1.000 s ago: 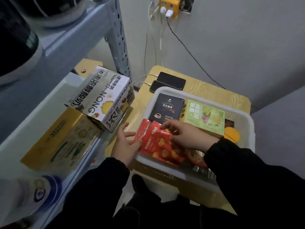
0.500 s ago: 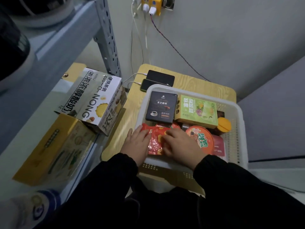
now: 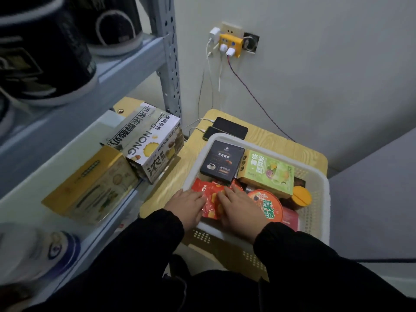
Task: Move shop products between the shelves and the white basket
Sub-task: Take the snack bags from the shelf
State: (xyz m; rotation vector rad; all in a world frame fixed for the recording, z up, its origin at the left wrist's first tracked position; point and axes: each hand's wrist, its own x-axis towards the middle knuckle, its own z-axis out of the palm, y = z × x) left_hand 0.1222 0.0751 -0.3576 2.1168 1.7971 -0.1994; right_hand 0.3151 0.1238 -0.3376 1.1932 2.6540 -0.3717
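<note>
The red snack packet [image 3: 210, 198] lay flat in the near left corner of the white basket [image 3: 315, 210], where a second before it had been tipped up across the basket's near rim. Both hands rested on it, releasing rather than grasping. The left hand [image 3: 186, 206] lay with fingers straight over the packet's left edge and the basket rim. The right hand [image 3: 242, 209] lay palm down on the packet's right half, fingers spread and extended, whereas a second earlier its fingers had been curled round the packet's top edge.

With the packet lowered, the round red-lidded noodle cup [image 3: 269, 207] showed just right of the right hand. It had been mostly hidden a second before. Behind the packet the black coffee box [image 3: 221, 162] and the green box [image 3: 267, 174] lay side by side as before, with the orange-lidded jar [image 3: 301, 197] at the right wall.

The basket sat on the wooden table [image 3: 292, 149], with two phones [image 3: 229, 128] beyond its far rim. On the shelf [image 3: 45, 167] to the left, the white milk carton [image 3: 153, 145] and the yellow box [image 3: 92, 185] stood unmoved. The view had lifted, so the yellow socket adapter [image 3: 230, 45] sat lower in frame.
</note>
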